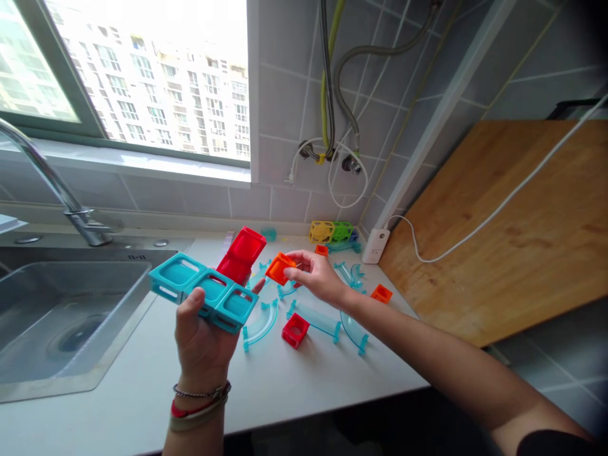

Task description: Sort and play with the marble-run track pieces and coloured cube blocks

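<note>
My left hand grips a joined block piece, with the thumb on a row of three teal open-frame cubes. Red cubes rise from the far side of that row. Just to the right, my right hand pinches an orange cube between thumb and fingers, apart from the teal row. On the white counter below lies a single red cube, beside a straight clear-blue track piece and a curved one.
A steel sink with a faucet is at left. Orange cubes, more blue tracks, yellow and green blocks lie further back. A white power strip stands by a wooden board.
</note>
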`<state>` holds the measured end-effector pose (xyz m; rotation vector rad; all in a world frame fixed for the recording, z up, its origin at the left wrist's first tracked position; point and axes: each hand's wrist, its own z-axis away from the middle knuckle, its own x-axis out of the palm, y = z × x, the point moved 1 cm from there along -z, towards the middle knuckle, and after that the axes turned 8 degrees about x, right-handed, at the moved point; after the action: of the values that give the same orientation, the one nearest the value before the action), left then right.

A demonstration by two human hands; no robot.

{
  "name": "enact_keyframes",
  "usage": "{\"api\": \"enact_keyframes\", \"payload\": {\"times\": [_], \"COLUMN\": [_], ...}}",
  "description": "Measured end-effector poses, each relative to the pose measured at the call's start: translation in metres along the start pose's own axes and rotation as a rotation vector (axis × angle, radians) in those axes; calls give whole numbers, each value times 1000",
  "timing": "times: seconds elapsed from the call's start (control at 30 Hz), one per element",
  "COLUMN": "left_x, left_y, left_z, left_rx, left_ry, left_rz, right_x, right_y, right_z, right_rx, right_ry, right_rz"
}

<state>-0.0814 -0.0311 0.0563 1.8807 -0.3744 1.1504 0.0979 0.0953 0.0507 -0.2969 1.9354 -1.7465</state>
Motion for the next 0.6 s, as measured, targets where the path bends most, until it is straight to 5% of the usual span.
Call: {"api": "enact_keyframes", "payload": {"times": [0.13,0.33,0.47,0.6], "left_x": [-9,-17,-21,-26], "left_y": [15,12,5,-2], "left_z": [-5,-9,-12,-14], "left_rx": [57,2,-72,-129], "left_ry": [17,86,104,72], "left_rz": [-31,-89,-110,-163], "right_x": [5,10,9,11], "right_y": [6,51,68,48], "right_z": [-64,-137,-143,-123], "right_rx": [-106,136,199,54], "right_ry": [194,304,281,257], "right_rz": [360,644,654,611]}}
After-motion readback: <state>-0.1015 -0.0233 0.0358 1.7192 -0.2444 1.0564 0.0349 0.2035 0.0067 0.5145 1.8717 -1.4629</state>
